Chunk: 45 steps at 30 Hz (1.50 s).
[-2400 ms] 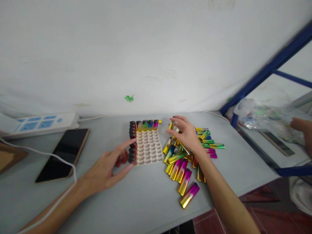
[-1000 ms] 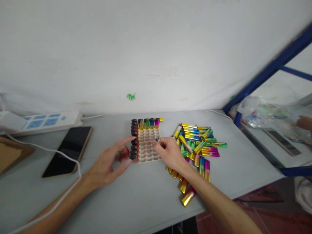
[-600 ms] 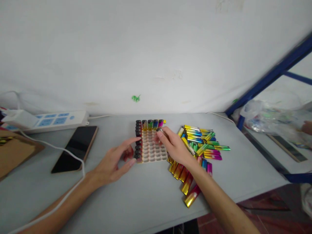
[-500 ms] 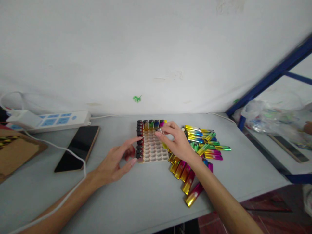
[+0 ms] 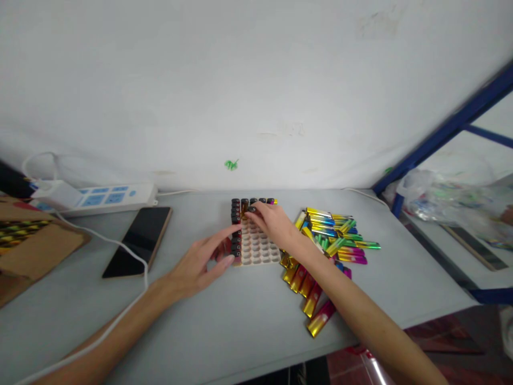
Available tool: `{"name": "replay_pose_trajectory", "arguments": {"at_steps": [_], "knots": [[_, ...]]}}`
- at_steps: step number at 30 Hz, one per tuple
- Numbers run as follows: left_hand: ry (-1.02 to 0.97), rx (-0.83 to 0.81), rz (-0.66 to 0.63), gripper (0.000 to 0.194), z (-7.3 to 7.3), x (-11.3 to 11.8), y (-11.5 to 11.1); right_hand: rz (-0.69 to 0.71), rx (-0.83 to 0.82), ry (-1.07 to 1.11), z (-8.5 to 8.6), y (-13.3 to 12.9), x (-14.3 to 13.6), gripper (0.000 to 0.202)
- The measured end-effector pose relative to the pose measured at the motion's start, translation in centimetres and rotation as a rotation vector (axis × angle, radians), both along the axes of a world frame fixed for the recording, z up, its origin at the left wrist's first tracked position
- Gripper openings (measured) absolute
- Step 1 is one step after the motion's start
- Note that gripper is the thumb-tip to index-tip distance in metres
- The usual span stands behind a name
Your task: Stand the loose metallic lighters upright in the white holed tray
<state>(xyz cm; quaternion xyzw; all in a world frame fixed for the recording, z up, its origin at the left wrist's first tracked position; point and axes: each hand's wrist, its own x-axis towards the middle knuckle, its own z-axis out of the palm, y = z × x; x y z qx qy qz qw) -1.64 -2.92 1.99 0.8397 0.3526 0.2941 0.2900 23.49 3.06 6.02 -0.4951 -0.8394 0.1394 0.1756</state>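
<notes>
A pale tray with rows of holes [image 5: 260, 251] lies on the table. Black-topped lighters [image 5: 235, 243] stand upright down its left column, and others fill its back row. My left hand [image 5: 204, 262] rests at the tray's left side, thumb and index finger apart, fingertips by the lighter column; its other fingers are partly hidden. Over the tray's back part, my right hand [image 5: 272, 222] pinches a lighter [image 5: 251, 209] whose black top shows; the fingers cover the rest. Right of the tray lies a loose pile of shiny yellow, green, blue and pink lighters [image 5: 320, 321].
A dark phone [image 5: 138, 243] lies to the left, with a white cable [image 5: 124, 246] crossing near it and over my left forearm. Behind it sits a white power strip [image 5: 116, 199]. A cardboard box [image 5: 48, 251] is at far left, a blue metal frame [image 5: 441, 125] at right.
My right hand has moved left and slightly back over the tray, bringing the lighter toward the second column. My left hand stays by the tray's left side. The view has shifted slightly.
</notes>
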Motion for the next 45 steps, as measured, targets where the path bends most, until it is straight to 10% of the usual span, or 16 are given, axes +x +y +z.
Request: {"name": "replay_pose_trajectory", "arguments": {"at_steps": [23,30,37,45], "knots": [[0.007,-0.014,-0.017,0.059,-1.1,-0.4,0.5,-0.063,-0.019,-0.352,1.3,-0.1,-2.9,0.044],[0.001,-0.017,-0.012,0.061,-1.5,-0.7,0.6,-0.065,-0.038,-0.141,1.7,-0.9,1.6,0.036],[0.002,-0.020,-0.013,0.062,-1.5,-0.6,0.6,-0.404,-0.094,-0.220,1.5,-0.5,10.0,0.023],[0.019,-0.028,-0.002,0.060,-1.1,-0.5,0.5,-0.512,-0.153,-0.447,0.5,-1.3,7.1,0.037]]}}
